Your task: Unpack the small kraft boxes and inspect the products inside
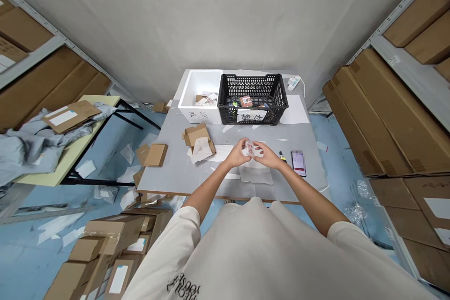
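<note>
Both my hands meet over the middle of the grey table [176,173]. My left hand [237,154] and my right hand [264,154] are closed together on a small clear packet [249,148] with something reddish inside. Beneath them lie flat white plastic bags [256,176]. An opened brown cardboard box [198,138] with white wrapping lies to the left of my hands. A black plastic crate [252,98] with a paper label and a white foam box [199,96] stand at the table's far side.
A phone [298,162] and a small dark marker [281,155] lie right of my hands. Cardboard boxes fill shelves on both sides [386,112] and pile on the blue floor at lower left [105,248]. A yellow side table [70,150] holds grey bags.
</note>
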The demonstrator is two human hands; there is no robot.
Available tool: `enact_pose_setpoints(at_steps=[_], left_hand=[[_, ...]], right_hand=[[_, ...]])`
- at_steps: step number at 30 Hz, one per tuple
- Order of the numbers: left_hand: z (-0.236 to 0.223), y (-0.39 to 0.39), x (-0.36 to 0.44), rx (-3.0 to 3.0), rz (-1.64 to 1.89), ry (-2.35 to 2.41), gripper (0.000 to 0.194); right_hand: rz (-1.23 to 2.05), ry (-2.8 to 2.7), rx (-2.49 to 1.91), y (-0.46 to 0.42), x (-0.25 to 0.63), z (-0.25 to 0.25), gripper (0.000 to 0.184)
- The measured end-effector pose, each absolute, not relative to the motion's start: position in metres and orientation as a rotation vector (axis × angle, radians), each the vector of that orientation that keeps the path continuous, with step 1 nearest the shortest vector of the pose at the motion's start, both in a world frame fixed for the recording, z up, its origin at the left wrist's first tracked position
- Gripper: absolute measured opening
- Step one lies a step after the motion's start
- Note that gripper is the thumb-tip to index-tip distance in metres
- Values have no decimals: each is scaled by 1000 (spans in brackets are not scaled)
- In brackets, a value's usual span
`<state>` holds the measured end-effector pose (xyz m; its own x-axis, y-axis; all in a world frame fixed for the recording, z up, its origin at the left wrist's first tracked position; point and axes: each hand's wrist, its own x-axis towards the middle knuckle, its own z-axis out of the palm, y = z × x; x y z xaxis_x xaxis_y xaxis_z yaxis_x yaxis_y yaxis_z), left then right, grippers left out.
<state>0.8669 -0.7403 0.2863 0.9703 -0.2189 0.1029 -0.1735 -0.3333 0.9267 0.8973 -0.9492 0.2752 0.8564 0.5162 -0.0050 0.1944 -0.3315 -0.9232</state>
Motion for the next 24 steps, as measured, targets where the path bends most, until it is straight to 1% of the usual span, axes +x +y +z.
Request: enact_pose_setpoints(at_steps=[2, 4, 13, 19, 24], left_hand=[[285, -741, 866, 1832, -74, -288, 83], [283, -740, 864, 1795, -88, -294, 83], [273, -734, 861, 2017, -88, -295, 85], [263, -747, 861, 2153, -34, -284, 86], [260, -759, 856, 2274, -22, -255, 84]], right_hand=[[344, -562, -1941, -950, 897, 272, 82], [337, -575, -1953, -950, 896, 268, 84], [334, -586, -2035, -964, 898, 264, 81], [218, -717, -2140, -977, 902, 274, 76], [158, -808, -2207, -988, 907, 272, 76]])
